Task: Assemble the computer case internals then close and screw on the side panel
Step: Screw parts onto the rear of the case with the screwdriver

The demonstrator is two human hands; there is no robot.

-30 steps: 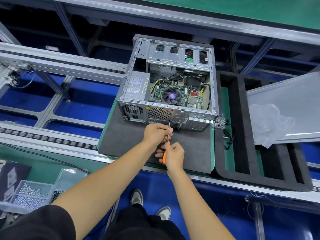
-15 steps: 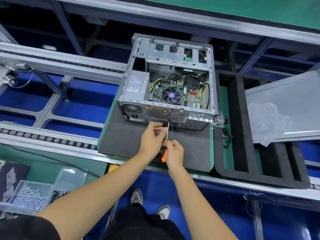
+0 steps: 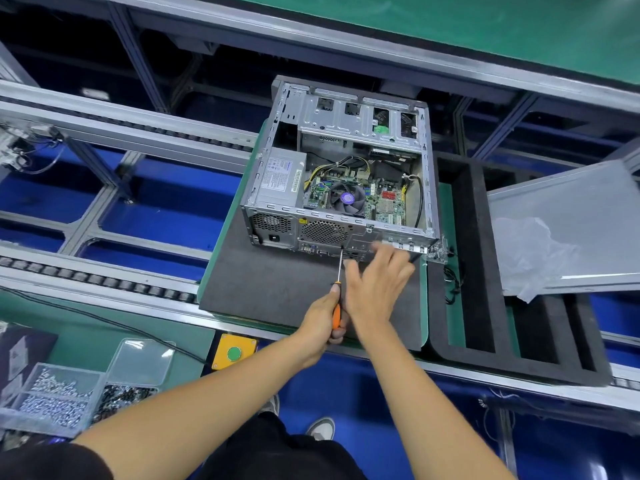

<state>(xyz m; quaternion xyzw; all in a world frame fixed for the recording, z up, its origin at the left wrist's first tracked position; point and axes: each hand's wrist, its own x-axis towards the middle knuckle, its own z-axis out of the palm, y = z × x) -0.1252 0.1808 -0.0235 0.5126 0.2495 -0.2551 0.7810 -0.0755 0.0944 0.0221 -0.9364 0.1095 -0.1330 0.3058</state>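
An open computer case (image 3: 341, 181) lies on its side on a dark foam mat (image 3: 263, 289), showing the motherboard, CPU fan and power supply. My left hand (image 3: 320, 320) grips the orange handle of a screwdriver (image 3: 336, 315), and its tip touches the case's rear panel. Just to the right, my right hand (image 3: 377, 285) is blurred with fingers spread, reaching to the rear panel's lower right part and holding nothing. The grey side panel (image 3: 581, 209) with loose plastic film lies apart at the right.
A clear box of screws (image 3: 52, 400) sits at the lower left. Near the front rail is a yellow box with a green button (image 3: 233, 352). A black foam tray (image 3: 485, 306) borders the mat on the right. Conveyor rails (image 3: 104, 282) run along the left.
The screwdriver handle passed from my right hand to my left. My left hand slid down from the shaft, and my right hand let go and moved up-right toward the case's rear.
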